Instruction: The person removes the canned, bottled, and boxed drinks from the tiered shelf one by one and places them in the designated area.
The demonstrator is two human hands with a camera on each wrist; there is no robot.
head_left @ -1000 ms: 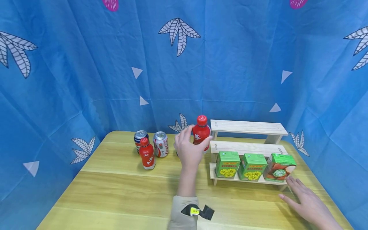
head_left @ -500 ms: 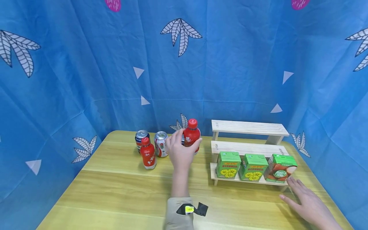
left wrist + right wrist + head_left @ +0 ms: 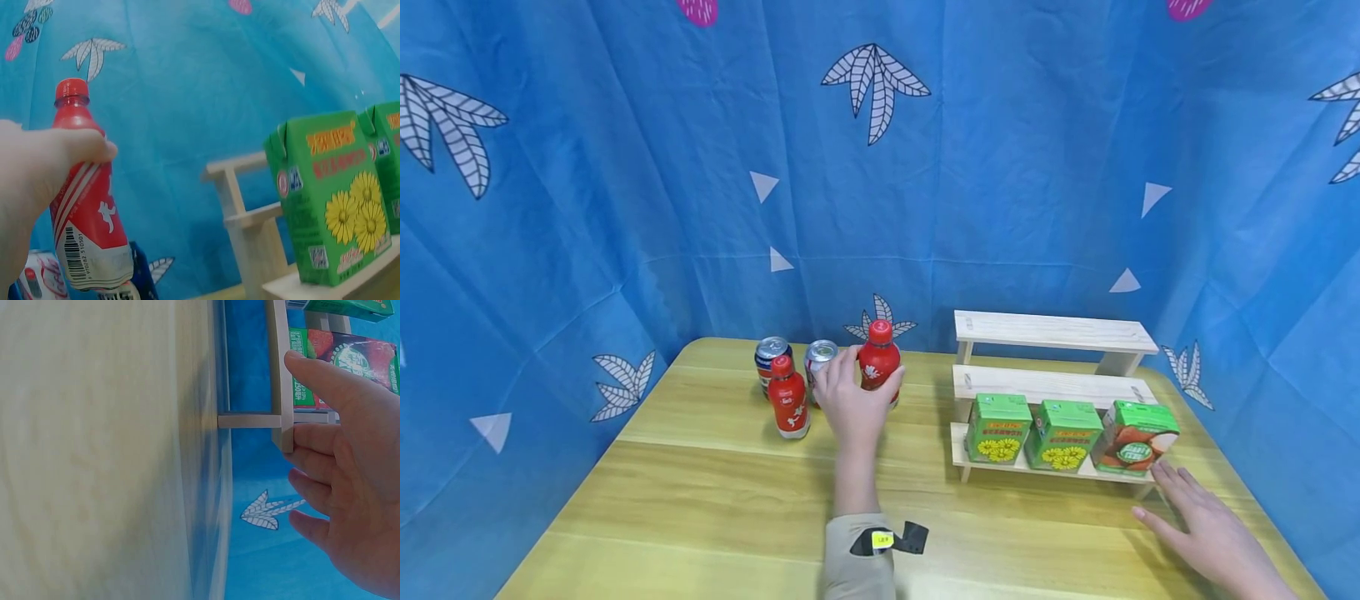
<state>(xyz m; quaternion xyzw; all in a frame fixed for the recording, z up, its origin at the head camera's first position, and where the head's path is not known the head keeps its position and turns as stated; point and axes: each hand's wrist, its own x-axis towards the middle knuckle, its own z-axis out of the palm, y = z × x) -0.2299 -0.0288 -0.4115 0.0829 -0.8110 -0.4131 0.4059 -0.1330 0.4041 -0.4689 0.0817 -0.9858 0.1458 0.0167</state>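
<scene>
My left hand [image 3: 855, 406] grips a red bottle [image 3: 880, 363] with a red cap, its thumb across the front in the left wrist view, where the bottle [image 3: 94, 206] stands nearly upright. A second red bottle [image 3: 788, 402] stands on the table to the left. Behind are a dark blue can [image 3: 770, 357] and a silver-white can [image 3: 821, 354], partly covered by my left hand. At the right, my right hand [image 3: 1213, 529] is beside the lower right end of a wooden tiered shelf [image 3: 1052, 385], fingers extended; the right wrist view shows its fingers [image 3: 315, 439] at the shelf end.
On the shelf's lowest tier stand two green drink cartons with yellow flowers [image 3: 1000, 429] [image 3: 340, 200] and a green-and-brown carton [image 3: 1135, 439]. A blue patterned curtain [image 3: 880, 200] surrounds the wooden table [image 3: 700, 500] at back and sides.
My left hand has carried the red bottle left and slightly lower, away from the shelf toward the cans. The right hand stays beside the shelf end.
</scene>
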